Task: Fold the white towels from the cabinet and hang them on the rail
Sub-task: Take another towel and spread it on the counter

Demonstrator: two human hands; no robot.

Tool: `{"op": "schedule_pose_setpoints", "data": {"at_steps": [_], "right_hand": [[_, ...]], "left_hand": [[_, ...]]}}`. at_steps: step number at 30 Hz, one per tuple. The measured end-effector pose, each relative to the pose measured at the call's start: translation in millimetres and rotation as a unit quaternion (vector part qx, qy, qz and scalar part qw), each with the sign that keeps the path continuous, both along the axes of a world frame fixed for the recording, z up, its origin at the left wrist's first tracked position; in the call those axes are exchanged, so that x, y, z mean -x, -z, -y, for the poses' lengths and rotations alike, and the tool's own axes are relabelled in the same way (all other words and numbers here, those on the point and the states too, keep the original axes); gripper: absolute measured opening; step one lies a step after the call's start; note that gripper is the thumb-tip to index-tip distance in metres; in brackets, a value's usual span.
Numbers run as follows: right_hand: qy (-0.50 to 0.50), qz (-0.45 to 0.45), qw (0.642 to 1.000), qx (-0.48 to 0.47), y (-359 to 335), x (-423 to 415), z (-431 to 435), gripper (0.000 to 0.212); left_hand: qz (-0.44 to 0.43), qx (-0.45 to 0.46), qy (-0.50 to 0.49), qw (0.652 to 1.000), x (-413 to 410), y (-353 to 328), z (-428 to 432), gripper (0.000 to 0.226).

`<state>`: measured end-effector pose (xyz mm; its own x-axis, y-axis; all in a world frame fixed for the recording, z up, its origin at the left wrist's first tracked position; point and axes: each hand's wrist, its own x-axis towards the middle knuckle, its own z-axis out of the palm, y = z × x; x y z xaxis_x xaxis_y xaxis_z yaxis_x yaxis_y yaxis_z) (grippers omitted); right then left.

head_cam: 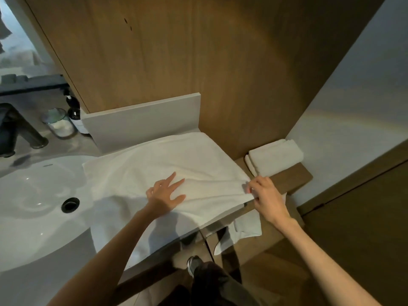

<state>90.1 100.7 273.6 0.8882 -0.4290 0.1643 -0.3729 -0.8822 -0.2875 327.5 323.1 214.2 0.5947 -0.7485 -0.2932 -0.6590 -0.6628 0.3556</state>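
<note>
A white towel (167, 164) lies spread on the counter beside the sink (33, 195), its long axis running from the basin's rim on the left across to the counter's right edge, where one end spills over and hangs down in front of the cabinet below. The left hand (164, 192) rests palm-down on the cloth near its front edge, fingers (176, 184) spread apart and flat, pointing away from the person toward the wooden back panel (176, 51); nothing is gripped, the hand only presses on the fabric. The right hand (267, 195) sits at the towel's right corner, just right of the left hand's fingertips, with thumb and forefinger closed together on the towel's edge, pinching a fold of it at the counter's lip. Beyond the right hand's knuckles, on a wooden shelf (289, 180), lie folded towels (276, 155) stacked neatly, close to the hand but apart from it. Well left of the left hand, past the basin, stand a glass jar (58, 122), a dark pump bottle (74, 109) and a dark tap (19, 129)
</note>
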Motion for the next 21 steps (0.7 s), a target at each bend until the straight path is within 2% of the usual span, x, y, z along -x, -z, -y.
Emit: {"op": "schedule_pose_setpoints", "data": {"at_steps": [2, 5, 7, 9, 14, 16, 21], "right_hand": [[-0.001, -0.067, 0.998, 0.012, 21, 13, -8, 0.041], [0.007, -0.150, 0.989, -0.005, 39, 21, -19, 0.035], [0.036, -0.181, 0.981, -0.063, 39, 17, -21, 0.028], [0.044, -0.209, 0.968, -0.130, 31, 10, -21, 0.030], [-0.025, -0.164, 0.966, -0.200, 1, -14, -34, 0.034], [-0.065, -0.172, 0.958, -0.219, -1, -33, -48, 0.041], [-0.063, -0.345, 0.920, -0.175, 18, -71, -80, 0.058]], "left_hand": [[0.051, 0.074, 0.039, 0.995, 7, 7, -17, 0.061], [0.077, 0.076, 0.094, 0.990, 6, 16, -37, 0.063], [0.094, 0.078, 0.095, 0.988, 6, 18, -44, 0.066], [0.107, 0.096, 0.081, 0.986, 6, 16, -50, 0.073], [0.117, 0.121, 0.034, 0.985, 12, 17, -70, 0.100], [0.108, 0.102, 0.032, 0.988, 15, 19, -80, 0.109], [0.110, 0.013, 0.039, 0.993, 15, 21, -98, 0.106]]}}
